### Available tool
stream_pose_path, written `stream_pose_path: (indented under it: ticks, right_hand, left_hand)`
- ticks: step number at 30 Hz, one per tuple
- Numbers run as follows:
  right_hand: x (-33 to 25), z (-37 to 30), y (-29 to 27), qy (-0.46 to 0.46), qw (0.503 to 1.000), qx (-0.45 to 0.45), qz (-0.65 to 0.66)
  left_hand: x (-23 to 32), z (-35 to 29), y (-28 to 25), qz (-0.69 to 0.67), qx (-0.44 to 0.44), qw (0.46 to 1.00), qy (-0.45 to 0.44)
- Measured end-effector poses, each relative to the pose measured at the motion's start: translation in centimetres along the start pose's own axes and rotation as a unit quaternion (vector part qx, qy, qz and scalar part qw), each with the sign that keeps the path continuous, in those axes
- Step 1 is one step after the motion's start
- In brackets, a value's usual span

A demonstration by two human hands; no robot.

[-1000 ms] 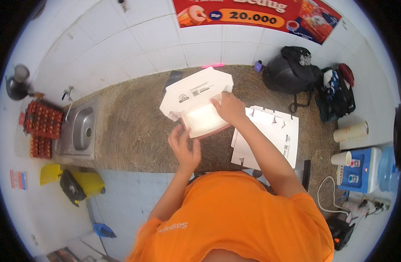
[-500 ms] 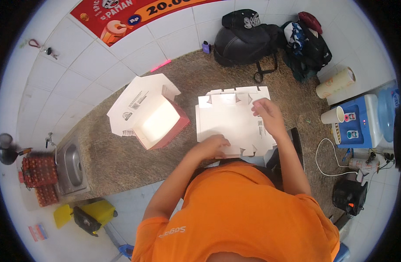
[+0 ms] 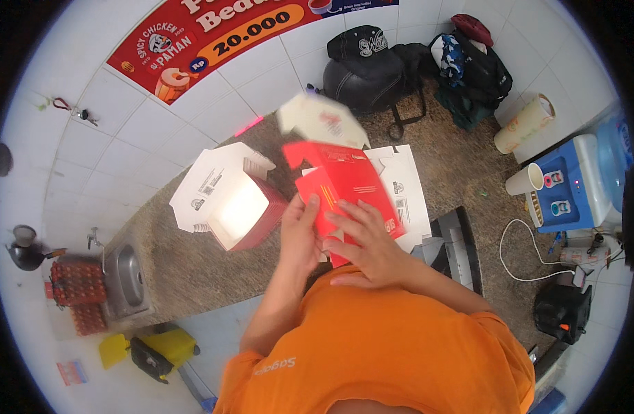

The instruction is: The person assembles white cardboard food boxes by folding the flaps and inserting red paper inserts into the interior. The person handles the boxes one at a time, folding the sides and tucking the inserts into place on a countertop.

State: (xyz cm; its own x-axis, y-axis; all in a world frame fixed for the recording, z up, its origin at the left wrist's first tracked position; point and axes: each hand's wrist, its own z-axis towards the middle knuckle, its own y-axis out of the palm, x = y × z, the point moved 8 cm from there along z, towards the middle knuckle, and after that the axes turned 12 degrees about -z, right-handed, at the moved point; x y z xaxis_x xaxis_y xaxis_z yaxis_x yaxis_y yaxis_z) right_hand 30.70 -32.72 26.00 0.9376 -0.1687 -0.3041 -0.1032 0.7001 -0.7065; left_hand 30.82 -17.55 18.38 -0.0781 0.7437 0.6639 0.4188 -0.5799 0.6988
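Observation:
A red carton blank (image 3: 348, 183) is raised before me with its printed side up; its far flap (image 3: 322, 117) is pale and blurred. My left hand (image 3: 301, 234) grips the near left edge of this carton, thumb on top. Across its near right part lies my right hand (image 3: 365, 245), fingers spread over the red face. Under and beside the carton, flat white carton blanks (image 3: 410, 190) rest on the counter. To the left stand nested made-up boxes (image 3: 258, 214), red outside and white inside, with the lid open.
A black bag (image 3: 362, 83) and backpack (image 3: 472, 76) sit by the back wall on the stone counter (image 3: 186, 276). On the right are a rolled cylinder (image 3: 527, 124), a paper cup (image 3: 524, 179) and a blue-white water dispenser (image 3: 572, 183). A sink (image 3: 127, 276) lies left.
A carton blank has come up off the flat stack and now shows its red side. My left hand has closed on its edge; my right hand has moved left onto it. The view has shifted.

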Motion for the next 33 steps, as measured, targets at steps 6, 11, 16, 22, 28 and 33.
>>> stream_pose_path:
  ticks: [6,11,16,22,28,33]
  right_hand:
    - [3.3,0.1,2.0,0.101,0.992,0.041,0.059]
    - [2.6,0.3,0.9,0.015,1.0,0.003,0.006]
    - [5.0,-0.7,2.5,0.154,0.986,0.015,-0.062]
    - [5.8,0.3,2.9,0.184,0.981,0.025,0.059]
    - [11.0,-1.5,2.6,0.311,0.905,-0.053,0.286]
    - [5.6,0.2,3.6,0.226,0.897,-0.259,0.278]
  left_hand:
    - [-1.9,-3.0,0.6,-0.031,-0.065,0.997,0.019]
    - [-3.1,-1.2,-1.4,-0.092,-0.022,0.993,-0.076]
    - [-4.0,-1.8,0.8,-0.111,-0.066,0.989,-0.066]
    - [-1.7,-1.1,0.7,0.023,-0.004,0.999,0.046]
    - [1.6,-2.7,-2.1,0.277,-0.059,0.959,0.026]
    - [1.6,-4.8,-3.7,0.363,0.002,0.928,0.077]
